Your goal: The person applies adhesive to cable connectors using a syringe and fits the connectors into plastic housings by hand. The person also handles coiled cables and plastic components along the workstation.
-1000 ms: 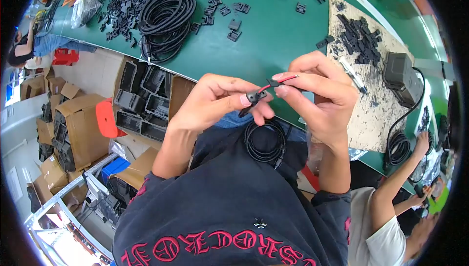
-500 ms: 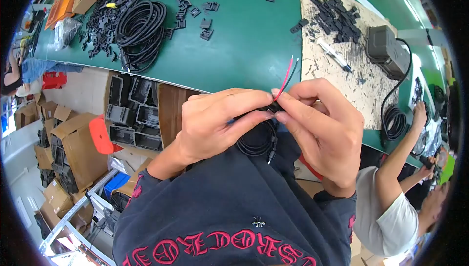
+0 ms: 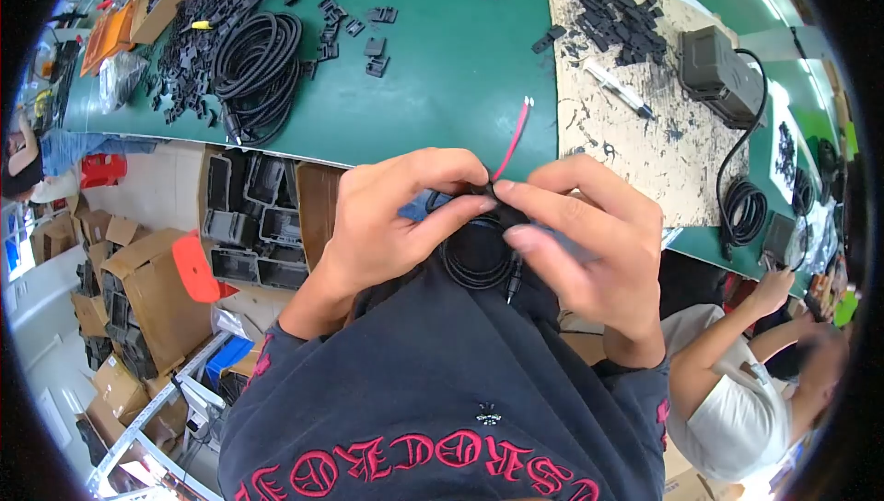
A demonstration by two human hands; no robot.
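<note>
My left hand (image 3: pixel 396 215) is closed in a pinch on the end of a black cable (image 3: pixel 495 199). A red wire (image 3: pixel 517 140) with bare silvery tips sticks up from that end; the black wire beside it is hard to make out. On the right, my right hand (image 3: pixel 589 234) has its index fingertip against the cable end, with the thumb apart from it and slightly blurred. Below the fingers hangs the cable's coil (image 3: pixel 474 266), partly hidden by my left hand, with a thin connector (image 3: pixel 515 282) at its right side.
Black braided cable coils (image 3: pixel 261 73) and many small black clips (image 3: pixel 189 64) lie on the green table (image 3: pixel 433 68). A worn board (image 3: pixel 580 123) carries black parts (image 3: pixel 619 22), a white pen-like tool (image 3: pixel 617 88) and a grey box (image 3: pixel 718 73). Another person (image 3: pixel 737 409) works at right.
Both hands have shifted slightly left with the cable. My right thumb has parted from the index finger. The red and black wires, spread before, now appear close together.
</note>
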